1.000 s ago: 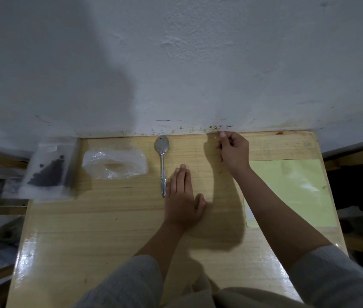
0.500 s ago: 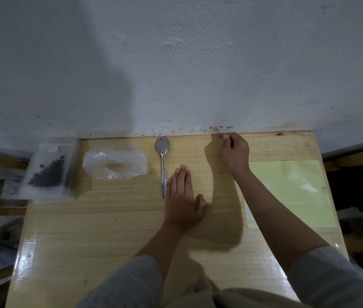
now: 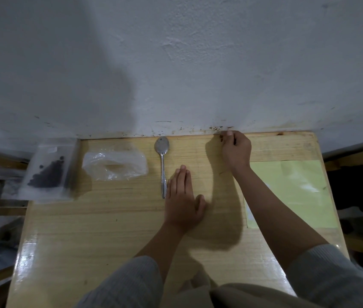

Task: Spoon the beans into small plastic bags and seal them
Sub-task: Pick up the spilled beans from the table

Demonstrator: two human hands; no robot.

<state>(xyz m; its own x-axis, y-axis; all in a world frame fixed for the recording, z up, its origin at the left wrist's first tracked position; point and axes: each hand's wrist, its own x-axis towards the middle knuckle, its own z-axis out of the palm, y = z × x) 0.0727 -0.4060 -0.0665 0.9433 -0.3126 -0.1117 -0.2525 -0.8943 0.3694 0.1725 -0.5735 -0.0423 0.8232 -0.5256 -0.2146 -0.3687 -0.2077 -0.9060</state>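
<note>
A clear bag holding dark beans (image 3: 47,172) lies at the table's far left, overhanging the edge. To its right sits a heap of small clear plastic bags (image 3: 114,165). A metal spoon (image 3: 162,165) lies bowl toward the wall. Just right of the spoon's handle, my left hand (image 3: 183,201) rests flat on the wood with its fingers straight. My right hand (image 3: 236,151) is at the table's back edge by the wall. Its fingers are curled in, with small dark specks beside the fingertips. I see nothing held in it.
The wooden table (image 3: 109,230) butts against a white wall (image 3: 176,63). A pale yellow-green sheet (image 3: 296,192) lies flat on the right side, partly under my right forearm. Wooden frames and dark clutter flank the table on both sides.
My right hand's fingertips have shifted slightly at the back edge and curled in more. My left hand and everything else on the table have stayed put.
</note>
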